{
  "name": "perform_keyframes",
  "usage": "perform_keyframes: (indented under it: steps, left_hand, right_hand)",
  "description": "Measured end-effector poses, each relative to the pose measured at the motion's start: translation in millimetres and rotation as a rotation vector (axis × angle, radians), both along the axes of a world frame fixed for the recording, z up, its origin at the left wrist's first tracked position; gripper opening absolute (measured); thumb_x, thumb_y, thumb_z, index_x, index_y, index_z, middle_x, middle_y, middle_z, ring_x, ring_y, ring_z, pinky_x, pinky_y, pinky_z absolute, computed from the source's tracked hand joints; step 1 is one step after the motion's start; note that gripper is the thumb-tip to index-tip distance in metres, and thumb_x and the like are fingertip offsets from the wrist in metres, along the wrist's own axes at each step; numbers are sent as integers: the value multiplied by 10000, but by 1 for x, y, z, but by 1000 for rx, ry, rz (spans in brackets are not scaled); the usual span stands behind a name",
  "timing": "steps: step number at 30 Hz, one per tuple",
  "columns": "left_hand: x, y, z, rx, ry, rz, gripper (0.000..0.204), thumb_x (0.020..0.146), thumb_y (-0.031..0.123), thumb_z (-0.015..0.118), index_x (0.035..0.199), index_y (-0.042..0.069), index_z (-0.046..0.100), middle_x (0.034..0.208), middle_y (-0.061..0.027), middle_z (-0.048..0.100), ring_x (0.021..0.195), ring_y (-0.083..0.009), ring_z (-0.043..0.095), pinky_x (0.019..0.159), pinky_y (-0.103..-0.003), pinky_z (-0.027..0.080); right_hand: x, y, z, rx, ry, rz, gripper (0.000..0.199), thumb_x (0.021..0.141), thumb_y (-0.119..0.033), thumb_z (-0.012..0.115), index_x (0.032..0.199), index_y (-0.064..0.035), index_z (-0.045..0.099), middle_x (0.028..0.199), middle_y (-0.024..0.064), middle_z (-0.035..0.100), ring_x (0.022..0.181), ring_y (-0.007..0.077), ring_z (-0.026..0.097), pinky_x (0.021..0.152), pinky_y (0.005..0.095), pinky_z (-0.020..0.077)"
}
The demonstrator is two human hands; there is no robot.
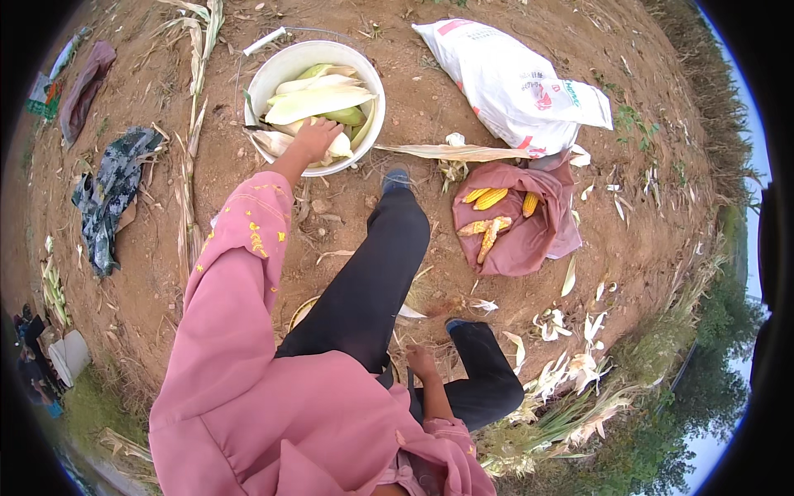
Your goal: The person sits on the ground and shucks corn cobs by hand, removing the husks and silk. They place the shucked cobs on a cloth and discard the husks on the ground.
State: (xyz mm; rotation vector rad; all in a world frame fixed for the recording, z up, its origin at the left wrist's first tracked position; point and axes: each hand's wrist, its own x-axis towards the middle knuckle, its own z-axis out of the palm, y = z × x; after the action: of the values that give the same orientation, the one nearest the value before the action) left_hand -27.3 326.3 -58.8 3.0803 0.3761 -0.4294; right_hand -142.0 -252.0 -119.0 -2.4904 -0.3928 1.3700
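A white bucket (pixel 378 124) at the far middle holds several ears of corn (pixel 316 105) in pale green husks. My left hand (pixel 314 139) reaches over its near rim, fingers spread across the husked ears and touching them. I see no ear lifted. Close to my body, beside my bent leg, my right hand (pixel 420 361) is curled closed; anything inside it is hidden. To the right, a reddish-brown cloth sack (pixel 517 252) lies with its mouth spread, several husked yellow corn cobs (pixel 490 198) on it.
A large white woven sack (pixel 513 83) lies beyond the cloth sack. Dry stalks (pixel 192 140) and a camouflage garment (pixel 116 190) lie on the soil at left. Loose husks (pixel 571 372) are scattered at right. A round woven rim (pixel 303 312) shows beside my leg.
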Motion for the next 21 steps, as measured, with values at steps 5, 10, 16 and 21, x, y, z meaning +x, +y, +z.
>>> perform_keyframes:
  steps: [5,10,16,21]
  left_hand:
    - [9,2,-24,184,-2,-95,521,703,253,666,1167,154,451,1035,2,534,1065,-179,475,935,-466,316]
    - [-12,-6,20,146,-186,-139,526,626,149,683,1094,100,449,1054,-31,504,1034,-202,478,864,-438,343]
    - [-22,-35,111,-105,-672,68,646,571,199,751,1137,102,454,1110,-52,510,1056,-221,476,832,-382,360]
    - [-15,-120,199,-218,-1021,-352,632,580,178,729,1134,58,450,1135,-106,507,1088,-279,471,877,-394,358]
  right_hand:
    - [2,40,14,251,-62,-161,336,848,-226,494,1116,-32,555,1006,200,612,952,320,590,828,386,454]
    - [3,31,4,256,-70,-359,304,853,-169,516,1104,-1,555,973,161,631,893,203,618,799,299,467]
    - [1,9,-21,228,-78,-312,317,860,-146,500,1122,27,543,943,162,634,878,204,619,761,291,476]
    - [34,58,48,710,41,-979,380,912,-190,477,1209,46,450,1038,146,599,931,219,599,784,273,482]
